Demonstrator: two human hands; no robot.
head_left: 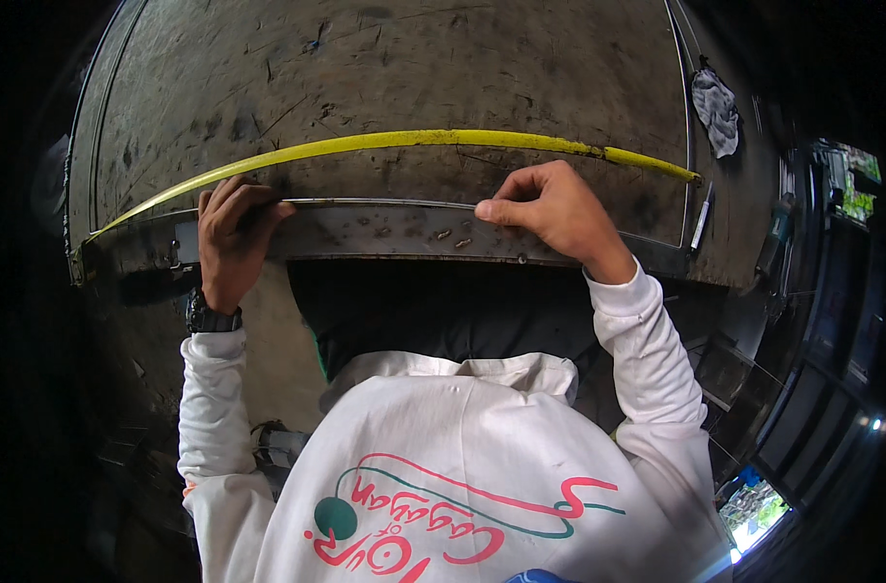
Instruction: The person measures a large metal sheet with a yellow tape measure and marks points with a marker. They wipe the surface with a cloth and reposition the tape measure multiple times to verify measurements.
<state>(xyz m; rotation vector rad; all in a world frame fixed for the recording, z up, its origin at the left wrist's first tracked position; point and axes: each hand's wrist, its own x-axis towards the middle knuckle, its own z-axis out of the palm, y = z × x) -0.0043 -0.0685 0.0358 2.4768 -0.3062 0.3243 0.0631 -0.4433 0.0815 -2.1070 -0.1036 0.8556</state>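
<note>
Two hands [234, 228] [552, 209] pinch one thin silvery strip [380, 201].

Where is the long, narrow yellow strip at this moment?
In the head view, the strip stretches from left to right across the scuffed brown tabletop, just beyond the bare left hand and bare right hand.

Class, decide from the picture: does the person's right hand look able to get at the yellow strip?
Probably yes: the yellow strip lies just beyond the right hand with nothing visible between, though it pinches a thin pale rod.
</note>
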